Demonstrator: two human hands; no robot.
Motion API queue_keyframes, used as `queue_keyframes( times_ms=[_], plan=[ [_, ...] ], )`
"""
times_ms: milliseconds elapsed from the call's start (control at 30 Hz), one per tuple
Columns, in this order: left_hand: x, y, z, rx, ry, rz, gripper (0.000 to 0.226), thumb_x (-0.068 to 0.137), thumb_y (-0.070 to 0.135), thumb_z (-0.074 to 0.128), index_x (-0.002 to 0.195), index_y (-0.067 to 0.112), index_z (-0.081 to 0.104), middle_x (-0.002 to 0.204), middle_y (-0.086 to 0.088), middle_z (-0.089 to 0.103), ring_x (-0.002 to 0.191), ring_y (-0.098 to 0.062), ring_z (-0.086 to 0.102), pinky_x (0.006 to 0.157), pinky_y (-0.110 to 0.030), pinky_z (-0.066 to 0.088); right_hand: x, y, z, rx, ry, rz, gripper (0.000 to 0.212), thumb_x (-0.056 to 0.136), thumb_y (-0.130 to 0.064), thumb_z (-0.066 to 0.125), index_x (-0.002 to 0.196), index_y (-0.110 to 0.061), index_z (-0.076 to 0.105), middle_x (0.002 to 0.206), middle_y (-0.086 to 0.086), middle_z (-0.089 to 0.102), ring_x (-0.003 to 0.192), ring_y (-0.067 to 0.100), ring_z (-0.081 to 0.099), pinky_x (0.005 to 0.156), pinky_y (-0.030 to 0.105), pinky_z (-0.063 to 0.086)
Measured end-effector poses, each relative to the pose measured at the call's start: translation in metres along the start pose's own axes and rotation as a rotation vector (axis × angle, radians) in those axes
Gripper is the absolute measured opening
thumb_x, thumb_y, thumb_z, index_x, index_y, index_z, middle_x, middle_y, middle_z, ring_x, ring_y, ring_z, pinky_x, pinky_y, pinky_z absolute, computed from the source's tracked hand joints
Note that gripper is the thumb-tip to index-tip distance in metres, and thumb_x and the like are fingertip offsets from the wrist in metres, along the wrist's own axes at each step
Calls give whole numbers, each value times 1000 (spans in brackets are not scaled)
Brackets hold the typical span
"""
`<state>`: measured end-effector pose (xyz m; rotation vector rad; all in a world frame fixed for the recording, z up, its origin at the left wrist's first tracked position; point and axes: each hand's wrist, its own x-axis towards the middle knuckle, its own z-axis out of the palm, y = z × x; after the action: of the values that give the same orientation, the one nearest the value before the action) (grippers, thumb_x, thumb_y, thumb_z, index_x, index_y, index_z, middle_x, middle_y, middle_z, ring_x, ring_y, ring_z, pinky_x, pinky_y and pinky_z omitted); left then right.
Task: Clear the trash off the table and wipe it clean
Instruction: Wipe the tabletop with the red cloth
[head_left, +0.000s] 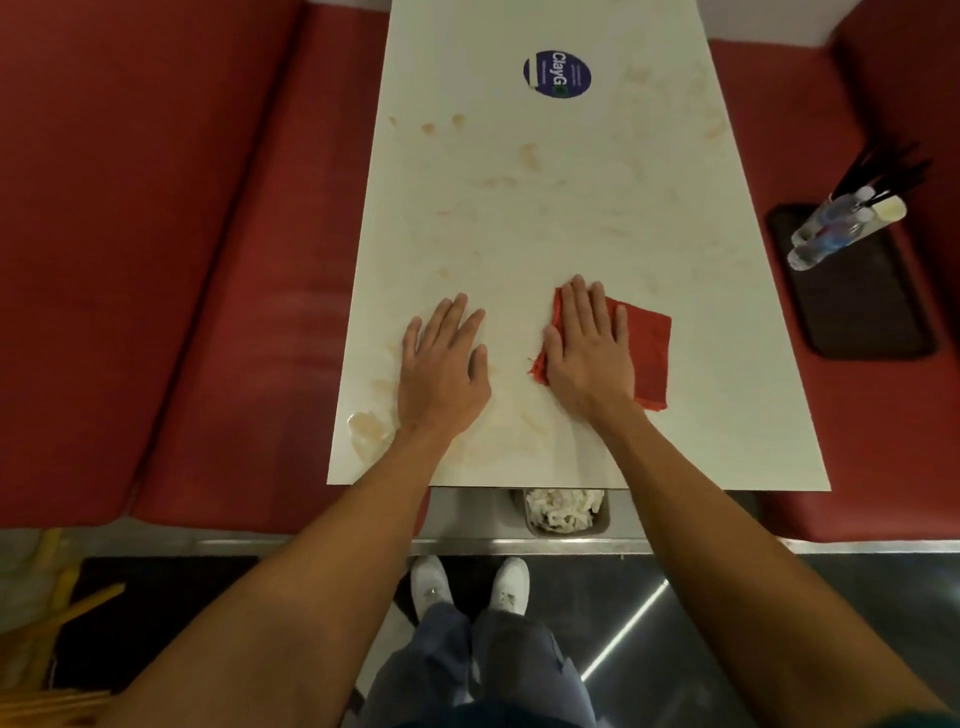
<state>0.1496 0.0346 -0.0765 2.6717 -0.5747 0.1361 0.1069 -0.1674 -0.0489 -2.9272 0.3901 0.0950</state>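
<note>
The right hand (589, 353) presses flat, fingers straight, on a red cloth (647, 358) near the table's (571, 208) front edge. The left hand (441, 369) lies flat beside it on bare, stained tabletop. A round blue sticker (557, 74) reads "ClayGo"; its smaller print is illegible. A bin (566, 512) of trash sits partly hidden under the table edge.

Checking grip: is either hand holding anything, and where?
Nothing gripped: right hand presses the red square cloth, left half; left hand rests on the white tabletop.

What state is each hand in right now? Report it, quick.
Left hand: open, flat on the stained white tabletop, holding nothing.
Right hand: open, straight fingers pressing the folded red cloth.
</note>
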Motion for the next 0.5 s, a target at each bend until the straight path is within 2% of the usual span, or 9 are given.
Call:
queue_keyframes(
  times_ms=[33,100,167,200,300,367,400,433,500],
  plan=[
    [0,0,0,-7,16,3,51,106,34,41,155,24,47,169,3,32,158,-14,22,129,-48,15,-1,-11,1,-4,-7,-58,64,111,-49,8,168,-20,-2,175,-3,-9,160,16,-16,131,48,-2],
    [0,-1,2,-19,40,8,50,106,33,43,154,24,49,168,2,35,158,-14,25,128,-47,16,-19,-10,3,-58,-52,-291,63,113,-47,13,168,-21,-2,175,-3,-9,160,16,-14,131,50,2],
    [0,-1,2,-28,52,14,49,106,32,44,154,24,50,168,2,36,157,-15,26,128,-48,17,-41,19,-2,-68,-88,-479,64,114,-46,22,168,-22,-1,175,-5,-7,161,14,-12,131,50,6],
    [0,-1,2,-38,55,14,49,105,32,44,153,24,50,168,2,36,157,-15,26,128,-48,18,-46,33,-5,-67,-99,-506,64,114,-46,25,168,-22,0,175,-6,-5,161,14,-11,131,50,6],
    [-1,0,1,-48,48,2,49,105,32,44,153,24,51,168,3,36,157,-14,26,128,-48,18,-31,44,-6,-62,-64,-291,63,113,-49,20,168,-24,1,175,-7,-5,161,12,-12,130,51,8],
    [-2,1,1,-43,41,-1,49,106,33,43,154,23,50,168,3,36,157,-14,26,128,-48,18,-17,18,-2,-38,-28,-115,64,111,-49,11,168,-20,0,175,-3,-8,160,15,-15,131,51,4],
    [-2,2,1,-40,39,-5,50,106,33,42,154,23,49,168,3,36,157,-14,26,128,-47,18,-19,2,1,-34,-19,-90,65,111,-49,9,167,-18,-1,175,-1,-9,160,17,-15,131,51,2],
    [-2,2,0,-35,38,-10,50,106,33,42,155,22,48,168,3,35,157,-14,25,129,-47,17,-26,-10,5,-44,-19,-120,65,111,-48,9,167,-17,-1,175,1,-9,161,19,-15,131,51,2],
    [-3,3,0,-32,36,-14,50,107,32,41,155,22,47,168,3,35,158,-13,24,129,-46,17,-55,-12,8,-73,-56,-298,65,112,-49,13,168,-17,0,175,1,-8,161,18,-14,131,50,4]
  ],
)
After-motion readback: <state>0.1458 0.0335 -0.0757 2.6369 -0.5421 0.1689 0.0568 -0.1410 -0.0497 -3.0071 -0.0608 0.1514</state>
